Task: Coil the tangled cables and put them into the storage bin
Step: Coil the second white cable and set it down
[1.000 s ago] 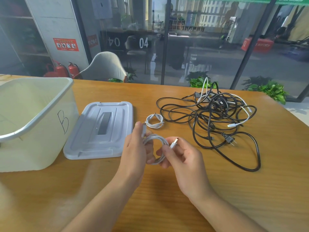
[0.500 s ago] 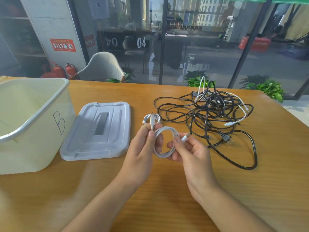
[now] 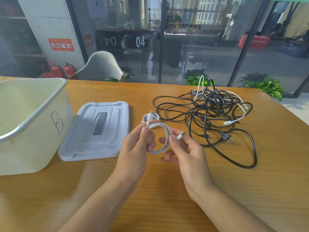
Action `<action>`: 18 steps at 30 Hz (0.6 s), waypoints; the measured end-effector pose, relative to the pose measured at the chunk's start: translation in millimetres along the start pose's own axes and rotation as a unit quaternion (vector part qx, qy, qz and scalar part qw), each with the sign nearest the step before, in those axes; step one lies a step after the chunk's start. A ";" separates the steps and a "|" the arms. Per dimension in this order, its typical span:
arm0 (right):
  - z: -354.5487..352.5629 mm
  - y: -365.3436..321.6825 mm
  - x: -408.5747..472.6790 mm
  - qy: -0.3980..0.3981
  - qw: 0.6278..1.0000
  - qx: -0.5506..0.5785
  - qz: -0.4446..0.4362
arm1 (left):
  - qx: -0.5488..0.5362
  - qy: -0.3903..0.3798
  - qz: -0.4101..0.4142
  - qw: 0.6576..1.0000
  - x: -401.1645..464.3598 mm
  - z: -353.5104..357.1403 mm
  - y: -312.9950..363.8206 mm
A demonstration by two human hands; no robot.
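Cable coil (image 3: 163, 139) pinched between both hands.

A single head-worn camera gives the only view, so no second view overlaps it. It looks forward and down from the person's own seat across the wooden table (image 3: 167, 190), with wide-angle bending at the edges. Both forearms rise from the bottom edge and the hands sit close, near the middle. The storage bin (image 3: 31, 124) is cut by the left edge. The upper half faces a glass wall (image 3: 192, 47) beyond the table's far edge.
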State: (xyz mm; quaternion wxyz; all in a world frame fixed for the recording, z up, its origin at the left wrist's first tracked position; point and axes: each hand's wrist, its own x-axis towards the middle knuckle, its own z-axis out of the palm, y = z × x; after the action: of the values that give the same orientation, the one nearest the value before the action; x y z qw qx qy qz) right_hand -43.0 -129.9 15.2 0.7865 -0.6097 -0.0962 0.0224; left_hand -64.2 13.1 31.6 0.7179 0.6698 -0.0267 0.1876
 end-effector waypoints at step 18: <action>-4.8 0.0 1.9 -0.074 0.989 -0.078 0.097 | -0.064 -0.072 -0.082 0.992 3.0 -10.1 2.1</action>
State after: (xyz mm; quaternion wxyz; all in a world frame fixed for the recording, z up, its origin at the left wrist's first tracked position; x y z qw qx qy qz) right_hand -40.3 -134.2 14.2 0.7214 -0.6721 -0.0957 0.1365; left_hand -64.2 23.6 33.4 0.7686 0.6340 -0.0351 0.0776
